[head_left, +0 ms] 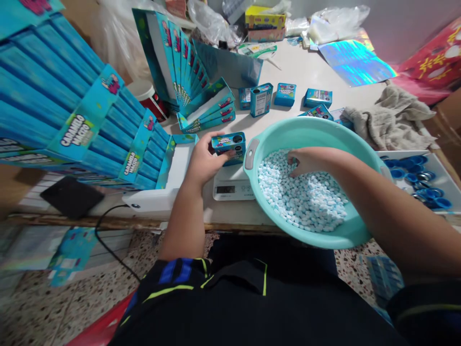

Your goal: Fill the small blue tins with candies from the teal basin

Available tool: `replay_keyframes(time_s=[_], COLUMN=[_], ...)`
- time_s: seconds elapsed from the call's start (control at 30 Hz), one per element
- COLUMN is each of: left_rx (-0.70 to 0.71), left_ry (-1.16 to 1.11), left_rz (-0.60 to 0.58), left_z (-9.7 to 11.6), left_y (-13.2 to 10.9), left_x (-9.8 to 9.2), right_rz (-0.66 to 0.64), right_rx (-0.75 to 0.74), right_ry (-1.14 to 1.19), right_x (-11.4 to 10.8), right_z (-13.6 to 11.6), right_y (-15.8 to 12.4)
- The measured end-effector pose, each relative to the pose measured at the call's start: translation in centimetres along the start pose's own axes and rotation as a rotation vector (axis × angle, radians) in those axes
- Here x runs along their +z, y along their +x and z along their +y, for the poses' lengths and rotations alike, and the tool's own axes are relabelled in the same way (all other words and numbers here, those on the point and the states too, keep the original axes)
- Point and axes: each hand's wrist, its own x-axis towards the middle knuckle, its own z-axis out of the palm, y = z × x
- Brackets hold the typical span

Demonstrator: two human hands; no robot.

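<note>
My left hand (pixel 207 158) is closed around a small blue candy box (pixel 228 140) printed "Caramelo Macizo", held above a white kitchen scale (pixel 234 190). Right beside that box is the grey-handled rim of a turquoise basin (pixel 309 240). Small white and pale blue candies (pixel 295 202) cover the basin's bottom. Into them reaches my right hand (pixel 311 161), its fingers curled at the candies' surface with the tips partly hidden. How many candies it grips does not show.
Blue display cartons (pixel 86 120) rise at the left, beside a fanned-out display box (pixel 187 67). Several small candy boxes (pixel 286 93) stand behind the basin. A grey cloth (pixel 392 117) and a white tray (pixel 446 168) of blue caps lie at the right.
</note>
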Motion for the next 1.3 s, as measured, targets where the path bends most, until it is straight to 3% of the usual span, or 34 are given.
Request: replay_keyframes(time_s=[0.23, 0.5, 0.8, 1.03, 1.17, 1.23, 1.3], left_rx=[0.216, 0.275, 0.107, 0.037, 0.048, -0.006, -0.128], left_ry=[-0.032, 0.222, 0.288, 0.343, 0.4, 0.511, 0.653], left_rz=[0.387, 0.533, 0.517, 0.498, 0.556, 0.562, 0.481], left_z=[0.6, -0.3, -2.0, -1.4, -1.1, -0.7, 0.0], left_y=[0.2, 0.3, 0.7, 0.3, -0.2, -0.4, -0.7], left_x=[-0.1, -0.7, -1.8, -2.3, -2.4, -2.3, -2.2], right_rz=[0.015, 0.003, 0.006, 0.006, 0.008, -0.01, -0.035], right_rx=[0.017, 0.035, 0.022, 0.003, 0.003, 0.0, 0.005], right_ry=[0.023, 0.032, 0.026, 0.034, 0.039, 0.032, 0.02], right_x=[0.3, 0.0, -0.1, 0.2, 0.3, 0.1, -0.1], right_z=[0.1, -0.2, -0.4, 0.1, 0.2, 0.1, 0.0], right_y=[0.4, -0.1, -0.4, 0.1, 0.4, 0.4, 0.4])
